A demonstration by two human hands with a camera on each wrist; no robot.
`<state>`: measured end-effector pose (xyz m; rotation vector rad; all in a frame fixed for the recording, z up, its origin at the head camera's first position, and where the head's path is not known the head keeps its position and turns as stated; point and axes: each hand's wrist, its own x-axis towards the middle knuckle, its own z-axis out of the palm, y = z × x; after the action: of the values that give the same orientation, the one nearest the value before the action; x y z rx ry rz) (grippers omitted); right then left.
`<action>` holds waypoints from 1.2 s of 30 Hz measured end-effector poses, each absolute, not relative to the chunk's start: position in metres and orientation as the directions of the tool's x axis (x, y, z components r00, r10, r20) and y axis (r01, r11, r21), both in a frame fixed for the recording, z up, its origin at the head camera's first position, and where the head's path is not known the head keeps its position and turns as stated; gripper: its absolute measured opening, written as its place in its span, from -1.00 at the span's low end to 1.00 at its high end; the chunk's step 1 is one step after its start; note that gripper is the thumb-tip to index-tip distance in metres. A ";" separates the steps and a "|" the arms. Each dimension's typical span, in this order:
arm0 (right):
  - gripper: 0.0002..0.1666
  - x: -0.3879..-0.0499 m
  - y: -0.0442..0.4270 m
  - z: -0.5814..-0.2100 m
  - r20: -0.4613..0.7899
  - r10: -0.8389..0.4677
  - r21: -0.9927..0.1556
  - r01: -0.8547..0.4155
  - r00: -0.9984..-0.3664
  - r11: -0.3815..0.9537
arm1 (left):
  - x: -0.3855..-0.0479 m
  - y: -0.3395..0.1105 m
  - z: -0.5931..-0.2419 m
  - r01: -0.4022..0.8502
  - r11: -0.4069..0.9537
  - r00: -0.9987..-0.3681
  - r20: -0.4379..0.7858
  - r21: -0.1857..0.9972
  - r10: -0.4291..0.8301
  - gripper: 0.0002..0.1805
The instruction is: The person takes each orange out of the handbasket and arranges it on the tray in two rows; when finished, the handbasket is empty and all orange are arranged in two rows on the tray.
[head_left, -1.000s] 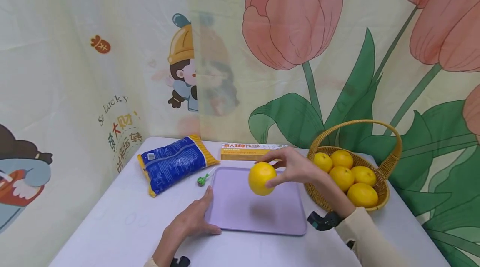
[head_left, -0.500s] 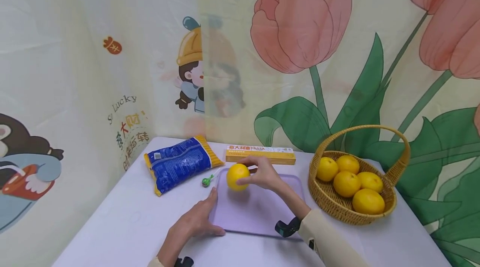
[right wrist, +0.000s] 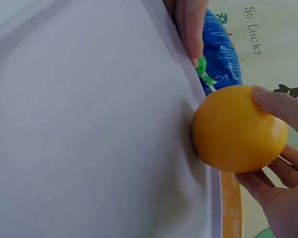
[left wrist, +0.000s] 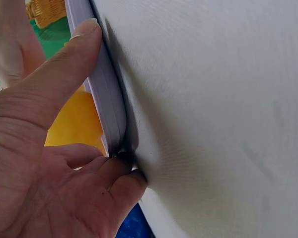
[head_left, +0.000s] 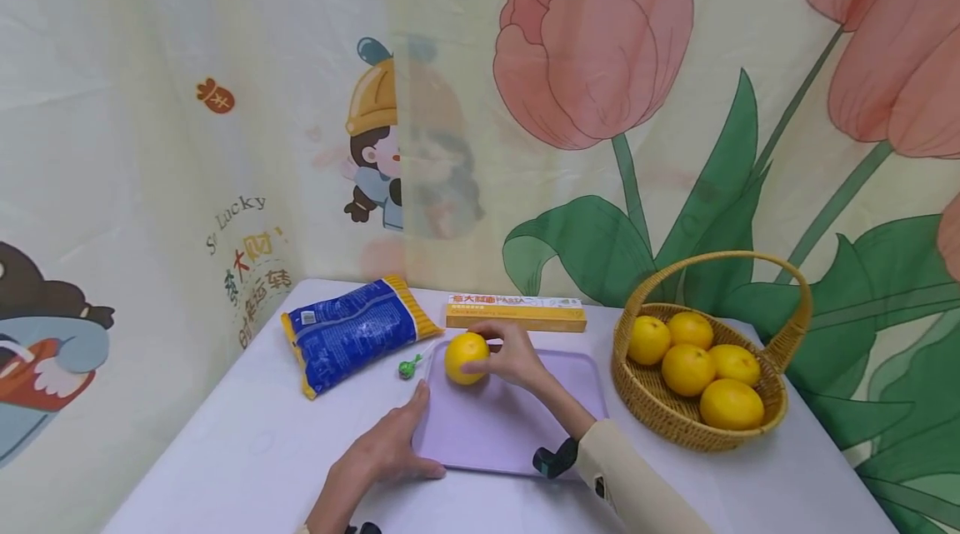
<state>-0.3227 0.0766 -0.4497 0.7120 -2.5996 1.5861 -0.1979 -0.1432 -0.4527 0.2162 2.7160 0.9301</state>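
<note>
In the head view my right hand [head_left: 510, 356] holds a yellow-orange orange [head_left: 466, 358] at the far left of the lilac tray [head_left: 510, 426]. The right wrist view has the thumb and fingers round one side of the orange [right wrist: 238, 130], close to the tray's rim; whether it touches the tray is hard to tell. My left hand [head_left: 386, 444] holds the tray's near left corner. Its thumb [left wrist: 72, 62] lies along the front rim in the left wrist view, with curled fingers at the side.
A wicker basket [head_left: 652, 413] with several oranges stands right of the tray. Behind the tray lies a yellow pasta box [head_left: 516, 314]. A blue packet [head_left: 356, 336] and a green lollipop [head_left: 408, 366] lie to the left. A printed curtain [head_left: 585, 209] backs the table.
My right hand has carried the orange leftward across the tray and lowered it toward the far left corner. The left hand has stayed at the tray's corner; the head view has shifted slightly.
</note>
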 end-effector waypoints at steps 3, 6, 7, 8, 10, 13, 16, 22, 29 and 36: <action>-0.35 -0.324 0.075 -0.454 0.258 -0.362 -0.840 -0.393 -0.896 0.374 | -0.198 -0.144 -0.454 0.063 0.779 -0.953 -0.194 0.624 0.233 0.43; -0.32 -0.325 0.074 -0.457 0.277 -0.373 -0.832 -0.416 -0.885 0.368 | -0.199 -0.145 -0.454 0.071 0.779 -0.952 -0.189 0.623 0.239 0.43; -0.32 -0.325 0.074 -0.457 0.280 -0.378 -0.829 -0.421 -0.882 0.368 | -0.199 -0.144 -0.454 0.073 0.779 -0.952 -0.190 0.623 0.241 0.43; -0.31 -0.325 0.075 -0.457 0.281 -0.382 -0.825 -0.425 -0.880 0.372 | -0.199 -0.144 -0.454 0.074 0.779 -0.951 -0.190 0.623 0.243 0.43; -0.30 -0.324 0.076 -0.456 0.282 -0.393 -0.818 -0.433 -0.875 0.378 | -0.199 -0.143 -0.453 0.075 0.780 -0.950 -0.193 0.622 0.245 0.43; -0.27 -0.325 0.078 -0.456 0.280 -0.413 -0.819 -0.440 -0.867 0.368 | -0.199 -0.142 -0.452 0.068 0.783 -0.949 -0.202 0.619 0.242 0.42; -0.25 -0.326 0.079 -0.457 0.280 -0.431 -0.824 -0.446 -0.858 0.351 | -0.199 -0.142 -0.451 0.062 0.784 -0.948 -0.208 0.617 0.239 0.42; -0.23 -0.327 0.078 -0.458 0.284 -0.452 -0.820 -0.459 -0.845 0.343 | -0.199 -0.144 -0.452 0.059 0.789 -0.950 -0.209 0.612 0.233 0.42; -0.11 -0.313 0.091 -0.437 0.261 -0.448 -0.785 -0.458 -0.855 0.417 | -0.200 -0.143 -0.451 0.041 0.793 -0.949 -0.224 0.607 0.220 0.43; -0.30 -0.267 0.157 -0.367 0.262 -0.608 -0.729 -0.566 -0.750 0.384 | -0.199 -0.144 -0.452 0.032 0.780 -0.950 -0.223 0.625 0.218 0.44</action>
<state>-0.2670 0.1567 -0.3667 1.1262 -2.6539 1.3666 -0.1992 -0.1436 -0.4521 0.1934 2.6900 0.9366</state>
